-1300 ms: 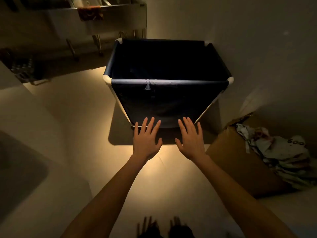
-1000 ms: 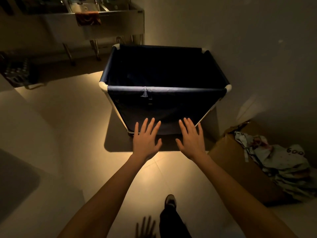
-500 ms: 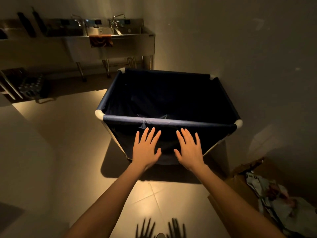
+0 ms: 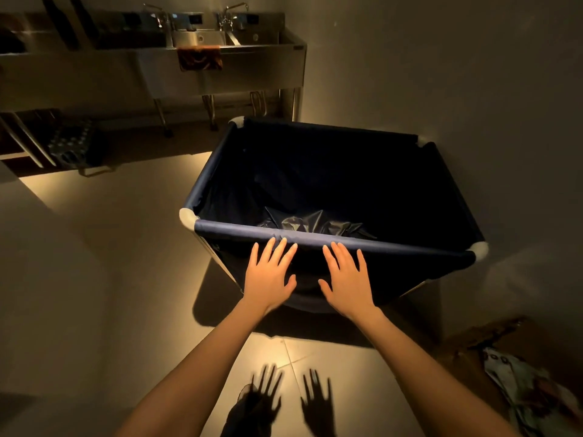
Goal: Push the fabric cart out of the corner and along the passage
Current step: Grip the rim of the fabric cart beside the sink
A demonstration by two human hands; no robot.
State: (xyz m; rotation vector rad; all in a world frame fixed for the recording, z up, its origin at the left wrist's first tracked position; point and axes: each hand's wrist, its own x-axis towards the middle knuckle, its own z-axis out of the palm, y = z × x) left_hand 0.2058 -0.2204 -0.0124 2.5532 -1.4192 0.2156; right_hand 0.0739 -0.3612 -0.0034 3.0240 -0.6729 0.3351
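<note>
Both hands are open, fingers straight and spread, palms facing down and forward. The left hand (image 4: 271, 275) and right hand (image 4: 347, 279) hold nothing. A second ago their fingertips lay over the lower part of the cart's near side. Now they reach up to its top rail (image 4: 403, 246), the left fingertips overlapping it. Whether they actually touch it cannot be told from this view.

The hands keep the same flat pose and the same gap between them, so it looks as if the person has stepped closer rather than stretched out. The cart (image 4: 315, 171) itself has not left its place. Its right side is still against the wall (image 4: 473, 74), and its far end is near the legs of the steel sink (image 4: 202, 39). From this closer view a crumpled black bag (image 4: 303, 222) shows inside it.

So the approach looks finished and the push has not begun. The hands seem ready to settle on the rail. The open floor (image 4: 126, 231) lies to the left. A cardboard box (image 4: 492, 335) with papers sits to the right, by the wall.
</note>
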